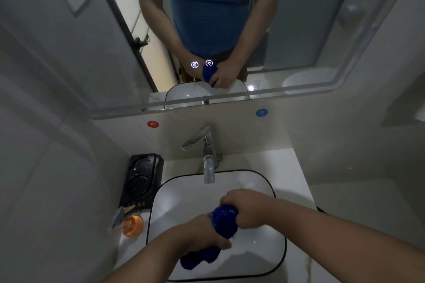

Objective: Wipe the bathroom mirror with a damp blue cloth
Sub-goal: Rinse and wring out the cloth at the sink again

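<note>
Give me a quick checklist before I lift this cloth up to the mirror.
1. Cloth gripped by left hand and right hand: ok.
2. Cloth held over the sink, so drips land inside: ok.
3. Tap shows no running stream: ok.
4. Cloth wrung to damp, not dripping: cannot tell.
5. Mirror above the tap has nothing in front of it: ok.

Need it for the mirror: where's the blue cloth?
Head view, low centre: blue cloth gripped by left hand and right hand, over the sink basin.
</note>
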